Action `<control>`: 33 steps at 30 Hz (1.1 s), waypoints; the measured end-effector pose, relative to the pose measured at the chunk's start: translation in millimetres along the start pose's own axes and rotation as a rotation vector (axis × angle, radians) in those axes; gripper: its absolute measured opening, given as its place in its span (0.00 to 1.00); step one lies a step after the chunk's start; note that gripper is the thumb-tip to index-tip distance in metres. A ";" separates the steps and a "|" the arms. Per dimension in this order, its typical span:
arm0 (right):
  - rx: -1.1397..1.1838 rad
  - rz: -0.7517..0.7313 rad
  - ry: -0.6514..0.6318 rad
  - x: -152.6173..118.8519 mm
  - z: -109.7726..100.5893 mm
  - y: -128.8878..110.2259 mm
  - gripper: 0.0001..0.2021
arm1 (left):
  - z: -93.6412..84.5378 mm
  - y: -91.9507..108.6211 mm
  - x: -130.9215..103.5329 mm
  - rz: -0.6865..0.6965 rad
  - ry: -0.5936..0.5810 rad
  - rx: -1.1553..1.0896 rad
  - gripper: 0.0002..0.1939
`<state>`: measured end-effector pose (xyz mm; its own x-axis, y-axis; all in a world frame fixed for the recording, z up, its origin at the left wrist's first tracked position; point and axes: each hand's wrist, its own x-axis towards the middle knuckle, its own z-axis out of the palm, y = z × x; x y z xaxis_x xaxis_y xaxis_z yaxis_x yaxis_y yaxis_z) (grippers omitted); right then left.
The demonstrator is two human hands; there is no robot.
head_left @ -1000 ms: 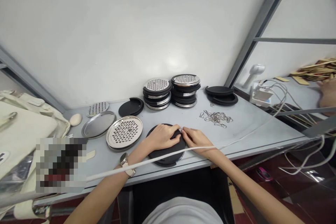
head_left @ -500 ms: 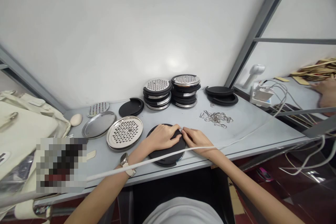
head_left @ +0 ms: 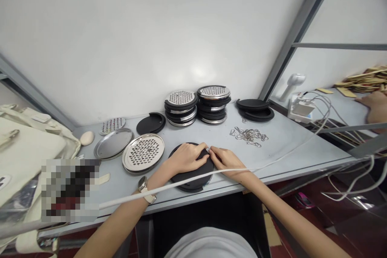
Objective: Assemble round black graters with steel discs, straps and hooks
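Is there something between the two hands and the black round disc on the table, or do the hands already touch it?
Nothing visible stands between them. The left hand lies flat on the black disc, and the right hand presses at its right edge. Only a white cable crosses over the disc's near part, in front of the hands.

bare forearms, wristwatch [head_left: 144, 188], white top [head_left: 208, 244]

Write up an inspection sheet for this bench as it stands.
Surface: grey table, mostly bare at right.
Job's things: black disc at the near edge.
Clutter: perforated plate, plain tray, two grater stacks, metal hooks.
Hands: left hand and right hand both rest on the disc, fingers meeting at its far rim.
Cables: white cable crosses the disc.
Surroundings: white wall; another person's hand at far right.
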<state>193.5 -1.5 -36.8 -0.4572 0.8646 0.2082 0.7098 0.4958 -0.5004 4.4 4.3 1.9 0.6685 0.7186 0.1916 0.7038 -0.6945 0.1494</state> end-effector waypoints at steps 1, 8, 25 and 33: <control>0.002 0.000 0.000 0.1 0.1 0.2 0.13 | 0.1 -0.1 0.0 0.001 -0.001 0.002 0.11; 0.005 -0.002 0.002 0.2 -0.3 -0.2 0.13 | 0.5 -0.3 0.1 0.017 -0.004 0.013 0.10; 0.007 -0.007 0.011 -0.7 0.4 0.2 0.13 | 1.0 -1.9 0.0 0.045 -0.005 -0.010 0.09; 0.041 0.013 0.015 0.8 0.3 0.0 0.14 | 0.6 -2.0 0.3 0.046 -0.004 -0.020 0.09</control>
<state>192.9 -0.8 -36.9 -0.4400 0.8721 0.2144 0.6927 0.4815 -0.5370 3.4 5.9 1.1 0.7009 0.6860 0.1952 0.6673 -0.7274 0.1600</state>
